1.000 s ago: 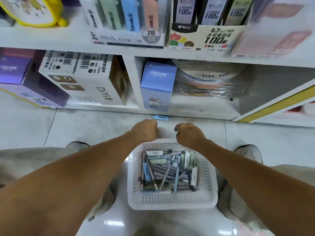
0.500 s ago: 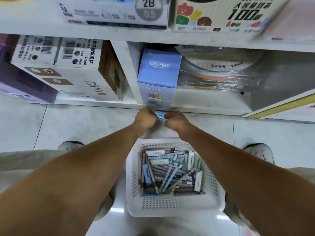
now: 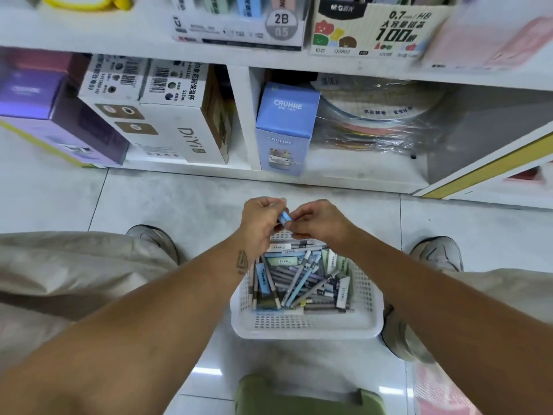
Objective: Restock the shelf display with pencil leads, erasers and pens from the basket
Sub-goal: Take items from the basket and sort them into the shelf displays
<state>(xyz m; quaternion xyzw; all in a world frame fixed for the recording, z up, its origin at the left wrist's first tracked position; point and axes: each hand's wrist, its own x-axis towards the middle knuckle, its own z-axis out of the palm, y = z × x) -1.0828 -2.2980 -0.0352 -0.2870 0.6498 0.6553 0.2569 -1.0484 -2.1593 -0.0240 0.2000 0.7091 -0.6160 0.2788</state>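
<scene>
A small light-blue packet [image 3: 284, 218] is pinched between my left hand [image 3: 260, 223] and my right hand [image 3: 317, 220], just above the far rim of the white plastic basket [image 3: 302, 324]. The basket stands on the tiled floor between my feet and holds several pens, lead cases and erasers [image 3: 296, 280]. On the shelf above stand a 2B 0.5 lead display box [image 3: 239, 25] and a 0.7 HB lead display box [image 3: 371, 28].
The lowest shelf holds a blue CRUHRE box [image 3: 285, 127], white DiYi cartons [image 3: 167, 115], a purple box [image 3: 45, 109] and plastic-wrapped coloured items [image 3: 377, 121]. My shoes [image 3: 437, 253] flank the basket. A green stool edge [image 3: 305, 396] sits nearest me.
Both hands reached past the basket to the blue packet on the floor, picked it up and brought it back above the basket's far rim. The camera tilted upward again.
</scene>
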